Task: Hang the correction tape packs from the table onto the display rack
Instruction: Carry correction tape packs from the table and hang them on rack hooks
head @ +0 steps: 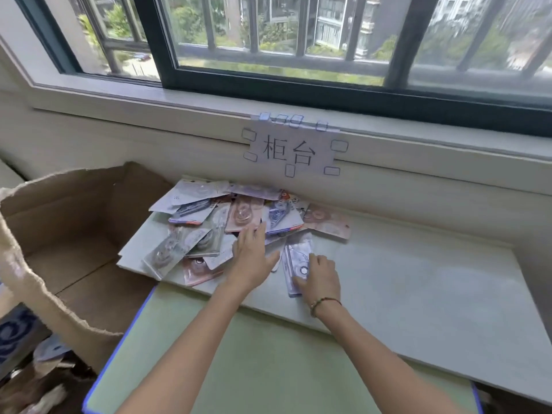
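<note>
A loose pile of correction tape packs (215, 225), pink, grey and blue blister cards, lies on the white ledge (418, 279) under the window. My left hand (254, 258) lies flat with straight fingers on the pile's right side. My right hand (319, 279) rests on a single bluish pack (295, 258) that lies apart at the pile's near right, fingers bent over its lower edge. No display rack is in view.
A large open cardboard box (74, 234) stands at the left, against the ledge. A green table top with blue edging (268, 369) lies below the ledge. A paper sign (291, 149) is taped to the wall under the window sill.
</note>
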Demonstrator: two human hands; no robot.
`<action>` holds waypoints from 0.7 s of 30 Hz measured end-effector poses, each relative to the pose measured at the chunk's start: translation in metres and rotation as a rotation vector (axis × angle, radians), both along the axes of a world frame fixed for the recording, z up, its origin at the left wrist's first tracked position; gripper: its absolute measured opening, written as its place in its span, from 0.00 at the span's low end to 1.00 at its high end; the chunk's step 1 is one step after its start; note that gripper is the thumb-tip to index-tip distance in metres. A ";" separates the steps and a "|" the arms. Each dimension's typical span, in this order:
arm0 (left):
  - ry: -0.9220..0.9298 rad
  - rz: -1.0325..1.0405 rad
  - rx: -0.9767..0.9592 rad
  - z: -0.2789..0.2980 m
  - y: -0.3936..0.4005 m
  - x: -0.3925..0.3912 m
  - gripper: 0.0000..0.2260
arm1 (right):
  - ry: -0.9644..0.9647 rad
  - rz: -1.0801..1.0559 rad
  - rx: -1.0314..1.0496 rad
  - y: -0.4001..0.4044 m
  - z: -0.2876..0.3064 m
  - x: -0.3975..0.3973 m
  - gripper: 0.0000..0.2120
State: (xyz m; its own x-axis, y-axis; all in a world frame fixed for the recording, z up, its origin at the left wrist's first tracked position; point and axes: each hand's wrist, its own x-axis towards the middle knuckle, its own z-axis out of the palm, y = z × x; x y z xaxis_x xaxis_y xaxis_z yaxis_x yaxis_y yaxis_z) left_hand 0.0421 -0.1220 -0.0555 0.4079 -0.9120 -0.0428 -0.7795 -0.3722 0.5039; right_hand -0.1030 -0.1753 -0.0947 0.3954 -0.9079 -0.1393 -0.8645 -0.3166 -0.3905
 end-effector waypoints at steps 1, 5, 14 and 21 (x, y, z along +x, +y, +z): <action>0.013 -0.016 0.022 0.000 -0.009 0.000 0.32 | 0.010 -0.002 -0.006 -0.002 -0.003 0.002 0.21; -0.067 -0.075 0.028 0.000 -0.049 0.009 0.30 | 0.043 -0.042 -0.026 -0.016 -0.008 -0.003 0.15; -0.064 -0.189 0.213 -0.009 -0.107 0.021 0.29 | 0.091 -0.143 -0.035 -0.027 -0.011 -0.027 0.19; -0.124 -0.190 0.170 -0.012 -0.102 0.021 0.31 | 0.102 -0.205 -0.029 -0.024 -0.010 -0.024 0.20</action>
